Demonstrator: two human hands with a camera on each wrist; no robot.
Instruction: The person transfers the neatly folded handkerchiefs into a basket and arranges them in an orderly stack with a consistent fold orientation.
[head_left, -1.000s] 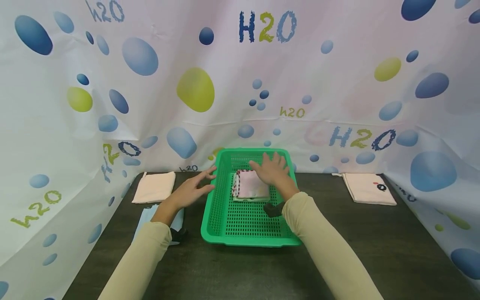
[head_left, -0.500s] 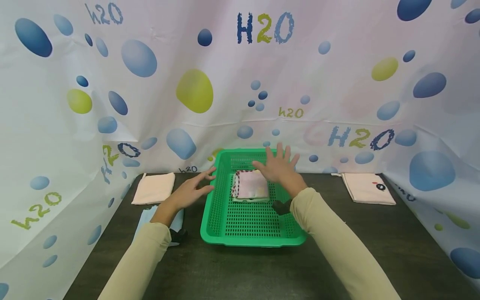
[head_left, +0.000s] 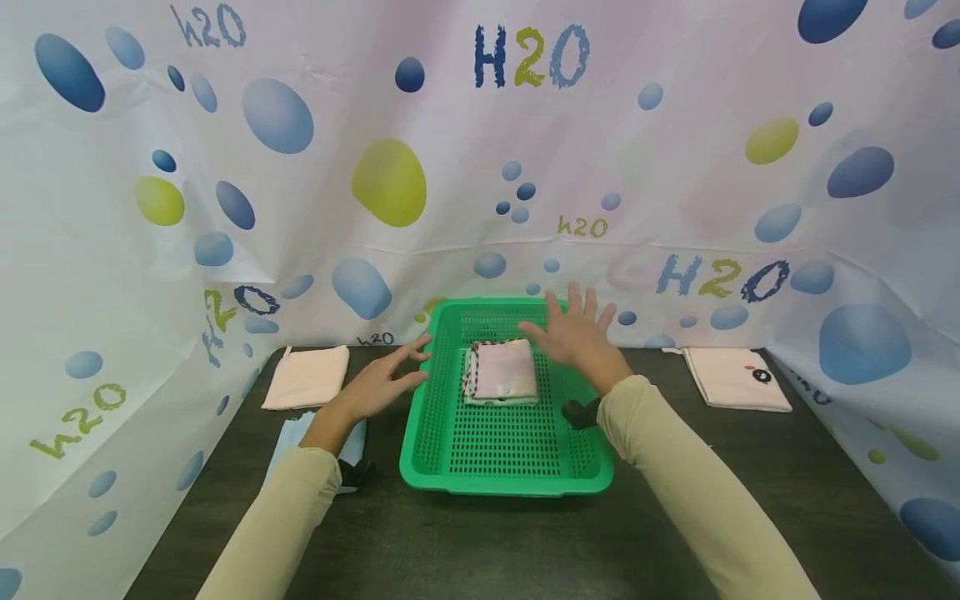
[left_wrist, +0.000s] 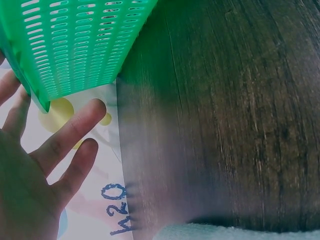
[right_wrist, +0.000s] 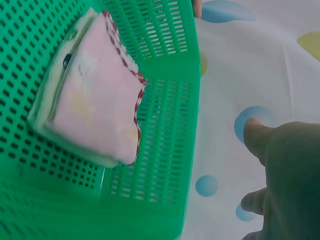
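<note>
A green perforated plastic basket (head_left: 502, 486) rests on the dark wooden table. Inside, toward its back, lies a small stack of folded towels: a pink one (head_left: 506, 371) with a red-and-white edging on top, and a pale green one (right_wrist: 42, 107) beneath. My left hand (head_left: 378, 383) is at the basket's left rim, fingers extended; in the left wrist view some fingertips overlap that rim. Over the basket's back right side my right hand (head_left: 577, 337) spreads its fingers and holds nothing. The right wrist view shows this hand (right_wrist: 290, 170) apart from the basket wall.
On the left lie a folded peach cloth (head_left: 309, 379) and a light blue cloth (head_left: 291, 433), partly hidden by my left forearm. Another folded peach cloth (head_left: 738, 379) with a small dark print lies at the right. A bubble-patterned sheet (head_left: 480, 167) rises behind the table.
My right hand has moved up and to the right, away from the folded towels, its fingers spreading wider. The left hand has stayed at the rim.
</note>
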